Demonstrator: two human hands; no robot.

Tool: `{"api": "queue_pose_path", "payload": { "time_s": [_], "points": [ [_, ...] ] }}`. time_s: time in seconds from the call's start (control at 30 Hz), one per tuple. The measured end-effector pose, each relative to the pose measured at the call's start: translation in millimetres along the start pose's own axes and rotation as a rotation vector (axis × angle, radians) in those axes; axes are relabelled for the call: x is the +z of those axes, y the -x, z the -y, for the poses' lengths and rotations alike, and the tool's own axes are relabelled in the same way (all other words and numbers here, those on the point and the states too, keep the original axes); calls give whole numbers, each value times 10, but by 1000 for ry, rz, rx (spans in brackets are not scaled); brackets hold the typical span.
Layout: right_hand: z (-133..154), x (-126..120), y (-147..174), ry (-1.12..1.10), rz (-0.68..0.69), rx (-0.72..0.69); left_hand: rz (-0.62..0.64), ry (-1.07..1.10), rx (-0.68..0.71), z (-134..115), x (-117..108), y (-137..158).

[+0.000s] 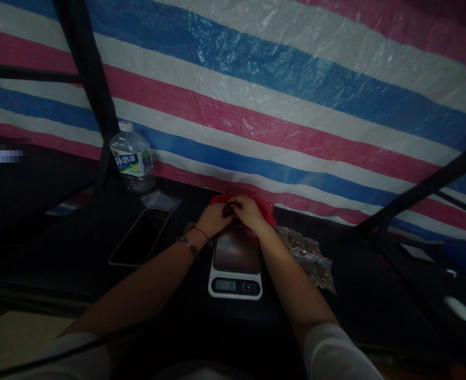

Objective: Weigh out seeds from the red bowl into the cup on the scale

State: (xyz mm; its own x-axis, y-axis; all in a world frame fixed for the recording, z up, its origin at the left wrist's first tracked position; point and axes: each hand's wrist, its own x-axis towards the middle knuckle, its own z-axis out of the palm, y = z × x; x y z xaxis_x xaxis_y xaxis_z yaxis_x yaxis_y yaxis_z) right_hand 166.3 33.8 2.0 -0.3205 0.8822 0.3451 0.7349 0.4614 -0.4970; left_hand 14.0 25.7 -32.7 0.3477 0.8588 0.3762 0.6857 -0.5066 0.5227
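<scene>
1. Red bag (262,207) lay at far edge of kitchen scale (236,262), long axis left to right, against striped tarp (257,105).
2. Gripped from both sides: left hand (214,219) and right hand (248,209) equally near, fingers curled narrow onto its mouth.
3. Sat beyond phone (140,236), bottle (132,157), seed packets (308,256).

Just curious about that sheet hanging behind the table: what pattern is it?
The sheet has wide stripes of blue, white and pinkish red, seen in the head view.
</scene>
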Motion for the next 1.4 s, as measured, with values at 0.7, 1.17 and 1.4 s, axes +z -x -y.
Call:
{"api": "queue_pose_path", "payload": {
  "time_s": [0.7,1.17,1.4],
  "points": [
    [-154,-52,89,438,469,297,4,-86,-51,7,-54,43],
    [-216,-71,85,407,374,324,41,-83,-74,-35,-70,43],
    [-94,-125,43,194,101,129,43,-74,-54,-16,-12,37]
  ]
}}
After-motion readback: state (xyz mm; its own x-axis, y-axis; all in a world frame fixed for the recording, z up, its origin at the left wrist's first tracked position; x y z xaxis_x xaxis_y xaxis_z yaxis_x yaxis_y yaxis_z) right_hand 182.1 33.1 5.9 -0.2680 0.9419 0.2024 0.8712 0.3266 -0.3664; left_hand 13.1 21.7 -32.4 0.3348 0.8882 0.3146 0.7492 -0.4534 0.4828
